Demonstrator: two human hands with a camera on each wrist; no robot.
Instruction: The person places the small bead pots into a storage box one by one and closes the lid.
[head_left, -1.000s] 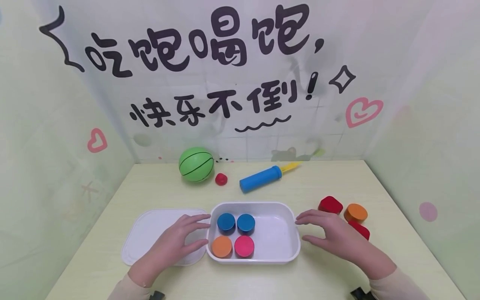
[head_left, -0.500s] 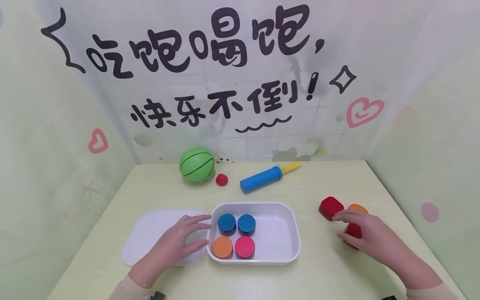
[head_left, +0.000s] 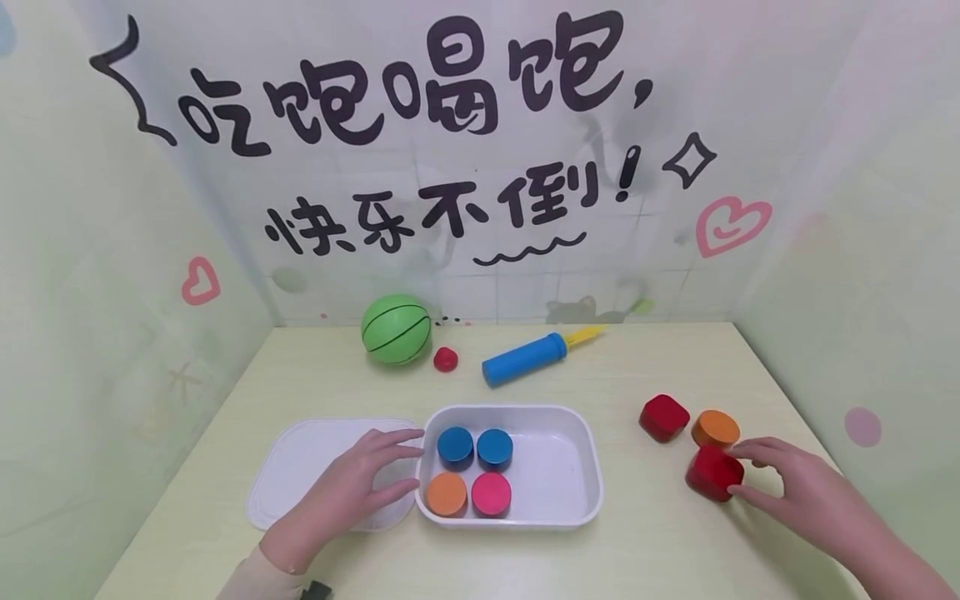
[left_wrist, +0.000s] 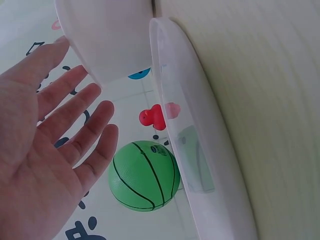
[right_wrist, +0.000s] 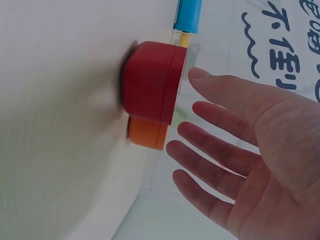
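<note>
My left hand (head_left: 352, 483) is at the left rim of a white rectangular box (head_left: 555, 483), fingers spread and holding nothing; whether the fingertips touch the rim I cannot tell. Inside the box's left half sit two blue round tins (head_left: 455, 447), an orange one (head_left: 446, 495) and a pink one (head_left: 491, 495). On the right, my right hand (head_left: 806, 492) hovers beside a red rounded-square tin (head_left: 712, 475). In the right wrist view its fingers (right_wrist: 215, 150) are extended, apart from that tin. Close by stand a second red tin (head_left: 663, 418) and an orange round tin (head_left: 717, 428).
A white lid (head_left: 300, 467) lies partly under my left hand. Toward the back wall are a green ball (head_left: 396, 329), a small red object (head_left: 446, 359) and a blue hand pump (head_left: 525, 358) with a yellow nozzle. Side walls flank the table.
My right hand has moved right, from the box's right rim to beside the nearer red tin. The left hand has stayed at the left rim.
</note>
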